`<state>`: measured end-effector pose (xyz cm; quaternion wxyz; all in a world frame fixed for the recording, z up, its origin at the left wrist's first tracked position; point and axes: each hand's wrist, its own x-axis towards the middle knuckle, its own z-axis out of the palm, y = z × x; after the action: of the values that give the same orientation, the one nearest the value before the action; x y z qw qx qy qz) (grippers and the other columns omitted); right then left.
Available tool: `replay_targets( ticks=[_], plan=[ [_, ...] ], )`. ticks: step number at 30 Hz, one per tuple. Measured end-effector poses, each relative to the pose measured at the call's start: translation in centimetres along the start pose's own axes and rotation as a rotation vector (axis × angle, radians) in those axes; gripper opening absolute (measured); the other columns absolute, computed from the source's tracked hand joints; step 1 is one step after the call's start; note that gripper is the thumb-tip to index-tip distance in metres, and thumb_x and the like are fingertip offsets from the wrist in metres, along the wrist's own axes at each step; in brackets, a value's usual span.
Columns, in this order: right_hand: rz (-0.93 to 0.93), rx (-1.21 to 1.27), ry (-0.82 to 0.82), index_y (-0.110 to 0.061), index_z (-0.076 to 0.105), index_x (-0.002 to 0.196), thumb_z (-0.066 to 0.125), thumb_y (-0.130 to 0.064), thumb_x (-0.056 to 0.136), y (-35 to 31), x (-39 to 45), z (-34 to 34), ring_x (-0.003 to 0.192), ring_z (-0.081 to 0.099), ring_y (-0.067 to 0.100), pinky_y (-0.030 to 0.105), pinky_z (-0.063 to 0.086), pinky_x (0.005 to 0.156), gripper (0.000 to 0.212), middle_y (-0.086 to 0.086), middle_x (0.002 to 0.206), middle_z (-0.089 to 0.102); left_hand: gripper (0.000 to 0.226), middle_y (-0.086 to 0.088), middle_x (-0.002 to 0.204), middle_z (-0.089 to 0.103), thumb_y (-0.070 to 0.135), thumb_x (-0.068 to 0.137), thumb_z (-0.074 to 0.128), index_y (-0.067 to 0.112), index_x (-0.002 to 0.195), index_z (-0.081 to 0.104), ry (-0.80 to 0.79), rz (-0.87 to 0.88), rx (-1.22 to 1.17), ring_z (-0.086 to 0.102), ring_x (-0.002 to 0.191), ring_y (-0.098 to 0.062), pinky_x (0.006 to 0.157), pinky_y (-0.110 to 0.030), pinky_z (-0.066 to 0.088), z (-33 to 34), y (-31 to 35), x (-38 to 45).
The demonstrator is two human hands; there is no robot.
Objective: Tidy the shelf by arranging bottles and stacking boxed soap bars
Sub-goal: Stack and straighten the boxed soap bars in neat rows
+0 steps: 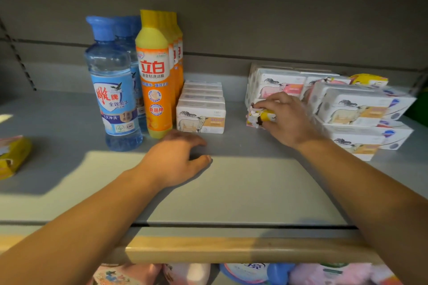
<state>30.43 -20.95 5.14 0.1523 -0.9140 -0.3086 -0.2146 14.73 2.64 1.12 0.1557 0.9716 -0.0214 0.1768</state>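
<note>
On the grey shelf [243, 183] stand clear blue bottles [113, 90] in a row at the left, with orange bottles [156, 76] lined up beside them. A neat row of white boxed soap bars [201, 118] sits right of the orange bottles. Further right is a loose pile of soap boxes [347, 104]. My right hand [287, 118] is shut on a small yellow and white soap pack [260, 117] at the pile's left edge. My left hand [178, 159] rests on the shelf in front of the orange bottles, fingers apart, holding nothing.
A yellow wrapped pack [12, 155] lies at the shelf's far left edge. A wooden rail [208, 250] runs along the shelf front. Pink and blue products [254, 273] show on the shelf below. The grey back panel [254, 18] closes the rear.
</note>
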Motion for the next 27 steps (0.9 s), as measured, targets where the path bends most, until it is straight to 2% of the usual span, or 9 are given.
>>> replay_targets(
  ticks=[2,4,8,11,14,16,18,22,27],
  plan=[
    [-0.005,0.09,-0.072,-0.028,0.061,0.13,0.062,-0.007,0.089,-0.1,-0.2,-0.3,0.123,0.05,0.026,0.019,0.027,0.098,0.046,0.004,0.138,0.051,0.042,0.006,0.122,0.064,0.051,0.086,0.061,0.026,0.12,0.064,0.009,0.007,-0.008,0.055,0.114,-0.014,0.09,-0.029,0.05,-0.1,0.0,0.0],
    [0.006,0.135,-0.078,-0.029,0.058,0.132,0.06,-0.007,0.091,-0.5,-0.6,-0.6,0.121,0.053,0.025,0.022,0.033,0.096,0.047,0.004,0.134,0.057,0.042,0.006,0.122,0.064,0.051,0.086,0.061,0.026,0.12,0.063,0.008,0.0,-0.011,0.054,0.113,-0.014,0.089,-0.028,0.049,-0.3,0.1,-0.1],
    [0.075,0.353,-0.049,-0.043,0.056,0.117,0.074,-0.019,0.081,-2.8,-1.6,-2.1,0.111,0.059,0.013,0.023,0.041,0.087,0.047,-0.014,0.114,0.064,0.045,0.005,0.123,0.064,0.048,0.088,0.061,0.023,0.126,0.06,0.02,-0.026,-0.062,0.057,0.111,-0.013,0.087,-0.024,0.048,-0.6,0.4,-0.3],
    [0.032,0.708,-0.148,-0.045,0.06,0.101,0.081,-0.015,0.074,-5.5,-2.8,-3.0,0.108,0.061,0.0,0.026,0.049,0.092,0.046,-0.021,0.109,0.066,0.047,0.009,0.118,0.067,0.048,0.086,0.064,0.023,0.125,0.06,0.09,-0.08,-0.45,0.062,0.108,-0.003,0.09,-0.02,0.051,-1.7,0.6,-0.7],
    [-0.039,0.881,-0.227,-0.04,0.063,0.103,0.081,-0.009,0.072,-8.0,-3.3,-3.0,0.102,0.064,-0.004,0.018,0.054,0.081,0.047,-0.019,0.105,0.069,0.04,0.009,0.116,0.068,0.042,0.084,0.071,0.028,0.119,0.059,0.075,-0.044,-0.72,0.063,0.106,0.0,0.089,-0.019,0.052,-2.8,1.0,-1.3],
    [-0.078,0.925,-0.252,-0.038,0.064,0.103,0.08,-0.008,0.071,-9.4,-3.4,-2.3,0.101,0.065,-0.003,0.017,0.055,0.077,0.047,-0.016,0.105,0.07,0.027,0.007,0.107,0.072,0.023,0.086,0.072,0.025,0.111,0.062,0.064,-0.044,-0.777,0.068,0.099,-0.004,0.082,-0.021,0.055,-3.0,1.1,-1.4],
    [-0.053,1.001,-0.216,-0.036,0.065,0.103,0.079,-0.014,0.069,-10.2,-3.6,-1.2,0.098,0.067,0.002,0.02,0.055,0.078,0.043,-0.01,0.107,0.071,0.021,0.008,0.096,0.075,0.015,0.086,0.072,0.02,0.105,0.065,0.11,-0.108,-0.819,0.071,0.089,-0.005,0.072,-0.019,0.056,-3.1,0.9,-1.4],
    [0.113,1.174,-0.175,-0.038,0.065,0.107,0.072,-0.026,0.07,-10.0,-4.1,0.5,0.097,0.069,0.008,0.024,0.055,0.074,0.039,-0.005,0.116,0.067,0.017,0.004,0.088,0.076,0.017,0.084,0.073,0.012,0.1,0.069,0.19,-0.219,-0.91,0.071,0.08,-0.005,0.063,-0.017,0.055,-2.9,0.3,-1.2],
    [0.288,1.307,-0.199,-0.022,0.067,0.109,0.069,-0.019,0.073,-9.7,-4.3,1.3,0.095,0.072,0.023,0.038,0.059,0.078,0.036,0.006,0.108,0.072,0.026,0.004,0.095,0.076,0.024,0.083,0.074,0.014,0.107,0.068,0.175,-0.276,-0.937,0.071,0.085,-0.003,0.064,-0.013,0.052,-2.7,0.4,-1.1]
  ],
)
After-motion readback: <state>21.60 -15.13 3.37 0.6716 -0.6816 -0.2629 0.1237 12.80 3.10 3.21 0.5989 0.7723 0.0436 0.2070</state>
